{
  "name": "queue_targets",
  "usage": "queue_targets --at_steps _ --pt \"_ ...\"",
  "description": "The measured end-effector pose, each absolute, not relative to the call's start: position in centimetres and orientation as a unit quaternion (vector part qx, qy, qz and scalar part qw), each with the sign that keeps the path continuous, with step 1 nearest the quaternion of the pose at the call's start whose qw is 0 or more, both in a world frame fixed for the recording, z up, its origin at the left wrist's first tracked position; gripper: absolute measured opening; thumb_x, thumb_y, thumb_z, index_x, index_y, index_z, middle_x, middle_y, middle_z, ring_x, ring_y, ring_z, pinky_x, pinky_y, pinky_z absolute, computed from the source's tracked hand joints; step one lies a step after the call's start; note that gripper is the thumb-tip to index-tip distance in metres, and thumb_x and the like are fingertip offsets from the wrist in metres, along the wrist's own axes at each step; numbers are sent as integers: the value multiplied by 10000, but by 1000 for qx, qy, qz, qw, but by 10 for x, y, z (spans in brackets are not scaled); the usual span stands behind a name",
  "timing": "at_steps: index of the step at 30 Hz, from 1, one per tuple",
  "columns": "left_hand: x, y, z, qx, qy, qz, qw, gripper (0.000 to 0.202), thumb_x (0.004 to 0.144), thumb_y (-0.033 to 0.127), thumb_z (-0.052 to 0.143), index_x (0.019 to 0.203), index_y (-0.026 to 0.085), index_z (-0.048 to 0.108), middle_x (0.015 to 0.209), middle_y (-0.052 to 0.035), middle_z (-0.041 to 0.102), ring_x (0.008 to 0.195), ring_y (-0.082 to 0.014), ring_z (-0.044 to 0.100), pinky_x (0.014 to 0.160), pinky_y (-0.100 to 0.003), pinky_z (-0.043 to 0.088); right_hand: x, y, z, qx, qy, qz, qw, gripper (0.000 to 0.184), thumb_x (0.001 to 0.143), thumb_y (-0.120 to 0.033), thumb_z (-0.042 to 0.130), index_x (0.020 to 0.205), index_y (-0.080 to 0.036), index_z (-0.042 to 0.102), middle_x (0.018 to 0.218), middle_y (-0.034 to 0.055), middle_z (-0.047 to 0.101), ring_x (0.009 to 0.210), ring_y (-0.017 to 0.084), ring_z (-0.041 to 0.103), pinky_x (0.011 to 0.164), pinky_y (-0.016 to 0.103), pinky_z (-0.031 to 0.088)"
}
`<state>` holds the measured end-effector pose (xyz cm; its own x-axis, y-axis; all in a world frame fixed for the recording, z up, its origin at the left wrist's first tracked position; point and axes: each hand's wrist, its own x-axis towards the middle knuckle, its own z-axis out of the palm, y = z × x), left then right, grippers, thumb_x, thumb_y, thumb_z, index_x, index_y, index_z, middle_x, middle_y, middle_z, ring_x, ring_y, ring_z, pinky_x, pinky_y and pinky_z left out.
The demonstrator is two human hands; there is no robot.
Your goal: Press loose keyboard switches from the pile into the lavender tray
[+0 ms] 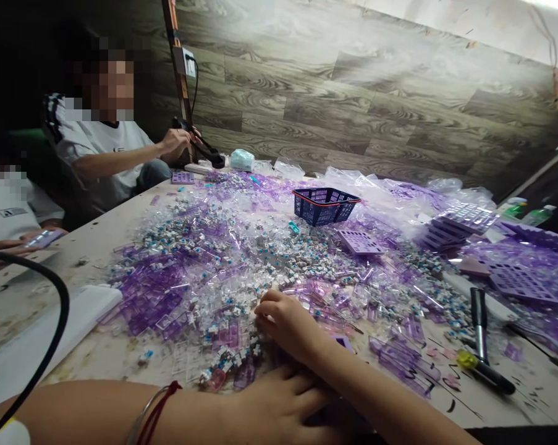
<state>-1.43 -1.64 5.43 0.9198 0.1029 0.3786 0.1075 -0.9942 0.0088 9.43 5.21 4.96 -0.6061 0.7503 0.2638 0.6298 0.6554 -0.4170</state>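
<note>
My left hand (279, 405), with a red cord and a metal bangle at the wrist, reaches in low from the left. Its fingers lie over a purple plate (342, 342), mostly hidden under both hands, and appear to grip it. Crossing above, my right hand (290, 321) has its thumb and forefinger curled together at the near edge of a heap of small white-and-blue pieces (279, 253). Whatever is in that pinch is too small to make out. Clear purple rectangular parts (153, 290) lie left of it, and tweezers (343, 318) rest just beyond my right wrist.
A dark blue basket (325, 207) stands mid-table. Purple plates with holes (359, 242) lie behind my right hand. On the right are a black-handled tool (480, 327) and stacked plates (464, 222). Two people sit at left; one holds a black object (199, 145). A black cable (60, 296) arcs nearby.
</note>
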Motion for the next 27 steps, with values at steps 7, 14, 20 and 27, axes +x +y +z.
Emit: queue_targets --at_steps 7,14,20,27 --pt "-12 -19 38 -975 -91 -203 -4 400 918 308 510 1307 229 465 1202 -68 570 1082 -243 511 893 -394 479 130 47 67 -369 -829 208 366 197 749 -21 565 858 -164 646 869 39 609 791 138 589 713 240 488" --pt "-13 -18 35 -974 -76 -211 -15 436 864 360 573 1269 222 488 1214 -80 544 1081 -264 506 911 -411 463 160 29 75 -381 -851 241 269 337 685 25 531 940 -170 635 873 26 627 743 118 575 679 219 471" --pt "-13 -17 43 -979 -74 -190 -28 397 890 309 547 1270 206 495 1190 -87 557 1056 -260 515 922 -422 455 160 27 67 -411 -861 243 174 350 711 -12 591 985 -216 671 911 11 694 856 163 622 788 275 471" --pt "-12 -18 35 -973 -84 -214 -14 360 916 296 516 1271 235 500 1228 -68 545 1067 -245 512 949 -402 432 156 28 71 -451 -824 301 161 344 701 13 613 962 -195 695 817 -4 726 756 143 671 699 226 485"
